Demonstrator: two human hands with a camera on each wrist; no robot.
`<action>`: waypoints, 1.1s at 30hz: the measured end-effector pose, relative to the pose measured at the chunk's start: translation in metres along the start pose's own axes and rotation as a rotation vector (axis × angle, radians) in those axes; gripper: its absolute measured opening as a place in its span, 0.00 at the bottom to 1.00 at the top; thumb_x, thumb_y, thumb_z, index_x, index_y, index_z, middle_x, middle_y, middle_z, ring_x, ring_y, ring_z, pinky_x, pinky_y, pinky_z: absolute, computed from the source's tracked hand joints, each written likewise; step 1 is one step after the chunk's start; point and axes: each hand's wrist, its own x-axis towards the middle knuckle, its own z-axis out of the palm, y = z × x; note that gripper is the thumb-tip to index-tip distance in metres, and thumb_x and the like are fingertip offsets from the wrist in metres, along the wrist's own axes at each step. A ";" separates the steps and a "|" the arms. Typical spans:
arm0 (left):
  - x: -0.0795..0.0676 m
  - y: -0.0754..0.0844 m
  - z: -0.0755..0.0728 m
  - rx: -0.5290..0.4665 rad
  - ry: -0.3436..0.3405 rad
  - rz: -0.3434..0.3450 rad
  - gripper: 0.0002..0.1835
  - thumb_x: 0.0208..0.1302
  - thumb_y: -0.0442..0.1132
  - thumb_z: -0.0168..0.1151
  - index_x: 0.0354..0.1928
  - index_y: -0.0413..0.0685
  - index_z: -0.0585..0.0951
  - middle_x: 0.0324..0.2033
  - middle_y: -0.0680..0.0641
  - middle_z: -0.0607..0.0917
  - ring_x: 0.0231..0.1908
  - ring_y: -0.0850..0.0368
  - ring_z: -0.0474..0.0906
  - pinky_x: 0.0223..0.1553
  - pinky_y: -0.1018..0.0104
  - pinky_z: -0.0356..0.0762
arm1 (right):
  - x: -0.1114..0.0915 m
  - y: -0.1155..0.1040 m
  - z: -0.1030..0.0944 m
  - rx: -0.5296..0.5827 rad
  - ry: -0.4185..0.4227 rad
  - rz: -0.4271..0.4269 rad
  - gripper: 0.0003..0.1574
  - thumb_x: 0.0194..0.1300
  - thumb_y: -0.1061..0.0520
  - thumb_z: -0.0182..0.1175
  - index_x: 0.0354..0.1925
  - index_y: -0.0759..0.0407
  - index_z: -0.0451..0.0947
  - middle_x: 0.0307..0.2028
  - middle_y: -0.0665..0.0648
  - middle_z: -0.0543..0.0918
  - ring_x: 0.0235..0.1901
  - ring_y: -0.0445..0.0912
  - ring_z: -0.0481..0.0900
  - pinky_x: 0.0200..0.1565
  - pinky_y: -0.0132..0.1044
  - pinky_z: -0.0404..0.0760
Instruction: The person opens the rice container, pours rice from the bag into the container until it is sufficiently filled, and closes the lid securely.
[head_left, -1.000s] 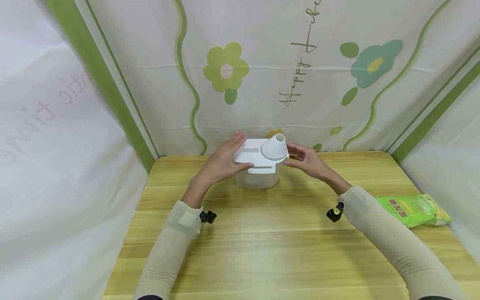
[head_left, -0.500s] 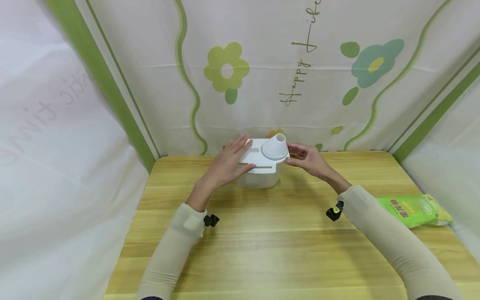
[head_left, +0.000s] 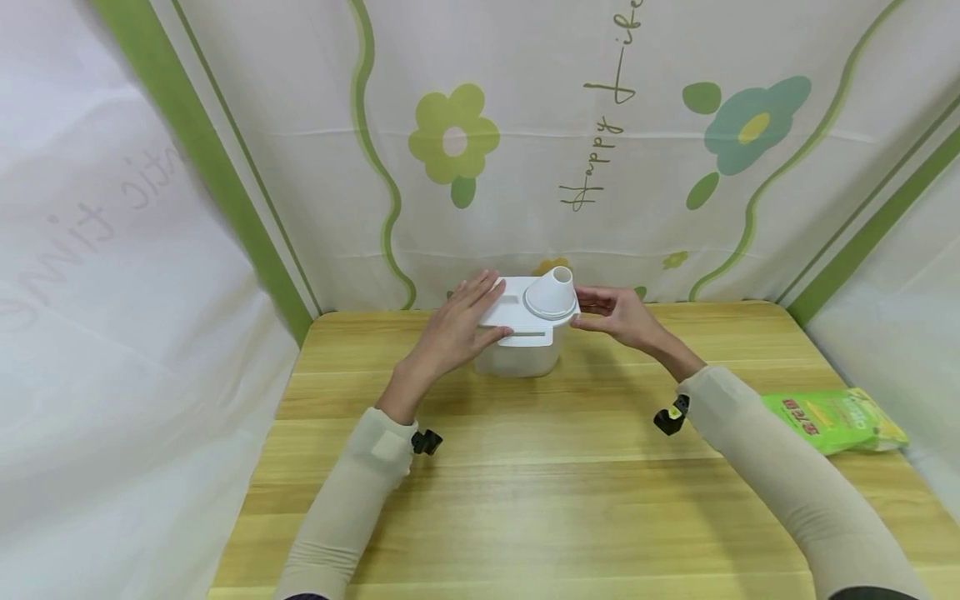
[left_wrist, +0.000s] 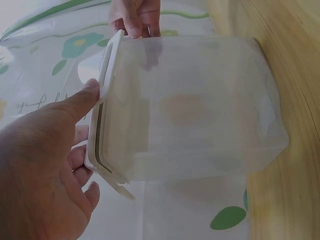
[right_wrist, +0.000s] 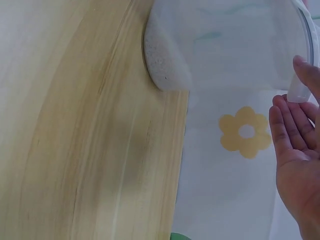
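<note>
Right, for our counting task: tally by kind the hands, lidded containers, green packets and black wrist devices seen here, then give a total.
Hands (left hand, right hand): 2
Lidded container: 1
Green packet: 1
Black wrist devices: 2
Total: 6

Holds left arm (head_left: 345, 500) and right arm (head_left: 780, 467) stretched forward, with left hand (head_left: 453, 327) palm down, fingers (head_left: 491, 297) straight, thumb (left_wrist: 80, 104) apart, and right hand (head_left: 626, 318) turned sideways, thumb opposing fingers.

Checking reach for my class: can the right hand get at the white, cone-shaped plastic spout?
Probably yes: the right hand is right beside the white, cone-shaped plastic spout, and nothing shows between them.
</note>
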 end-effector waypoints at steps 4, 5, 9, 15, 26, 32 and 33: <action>0.001 0.001 0.000 -0.009 0.000 -0.012 0.43 0.74 0.56 0.65 0.81 0.43 0.63 0.83 0.42 0.58 0.83 0.50 0.48 0.83 0.56 0.43 | 0.003 -0.001 -0.002 -0.031 0.001 0.003 0.37 0.63 0.65 0.77 0.68 0.72 0.77 0.63 0.71 0.83 0.55 0.51 0.87 0.54 0.31 0.85; 0.001 0.001 -0.001 -0.010 -0.002 -0.016 0.43 0.74 0.56 0.65 0.81 0.43 0.63 0.83 0.43 0.58 0.83 0.51 0.48 0.83 0.56 0.42 | 0.004 -0.001 -0.003 -0.035 0.002 0.002 0.37 0.62 0.65 0.77 0.67 0.72 0.77 0.62 0.71 0.83 0.55 0.50 0.87 0.55 0.32 0.85; 0.002 0.003 -0.002 -0.012 -0.009 -0.027 0.44 0.74 0.57 0.65 0.82 0.43 0.62 0.83 0.44 0.58 0.84 0.51 0.48 0.83 0.57 0.42 | 0.006 -0.001 -0.004 -0.056 0.004 -0.012 0.37 0.61 0.65 0.77 0.66 0.72 0.78 0.61 0.71 0.84 0.52 0.44 0.88 0.55 0.31 0.84; 0.002 0.002 -0.002 -0.027 -0.002 -0.027 0.44 0.73 0.56 0.67 0.81 0.42 0.63 0.82 0.42 0.59 0.83 0.49 0.49 0.83 0.56 0.43 | 0.008 -0.001 -0.005 -0.066 0.008 -0.047 0.35 0.59 0.67 0.78 0.64 0.72 0.79 0.58 0.73 0.85 0.47 0.38 0.88 0.51 0.27 0.85; 0.002 0.002 -0.001 -0.041 0.011 -0.032 0.43 0.72 0.54 0.69 0.80 0.41 0.65 0.81 0.41 0.61 0.83 0.49 0.51 0.83 0.55 0.45 | 0.010 -0.014 -0.023 -0.309 -0.043 -0.162 0.35 0.53 0.69 0.81 0.59 0.71 0.84 0.53 0.69 0.88 0.49 0.60 0.88 0.51 0.35 0.87; 0.003 0.003 -0.001 -0.043 0.021 -0.023 0.42 0.72 0.53 0.69 0.80 0.40 0.66 0.81 0.39 0.62 0.83 0.47 0.52 0.82 0.54 0.47 | 0.008 -0.023 -0.031 -0.320 -0.044 -0.143 0.32 0.54 0.67 0.81 0.58 0.71 0.85 0.54 0.68 0.87 0.50 0.61 0.89 0.49 0.25 0.85; 0.003 0.003 -0.001 -0.044 0.022 -0.024 0.42 0.72 0.53 0.69 0.80 0.40 0.66 0.81 0.39 0.62 0.83 0.47 0.52 0.82 0.54 0.47 | 0.008 -0.024 -0.031 -0.322 -0.038 -0.141 0.32 0.54 0.67 0.81 0.58 0.71 0.85 0.54 0.68 0.88 0.50 0.61 0.89 0.48 0.22 0.83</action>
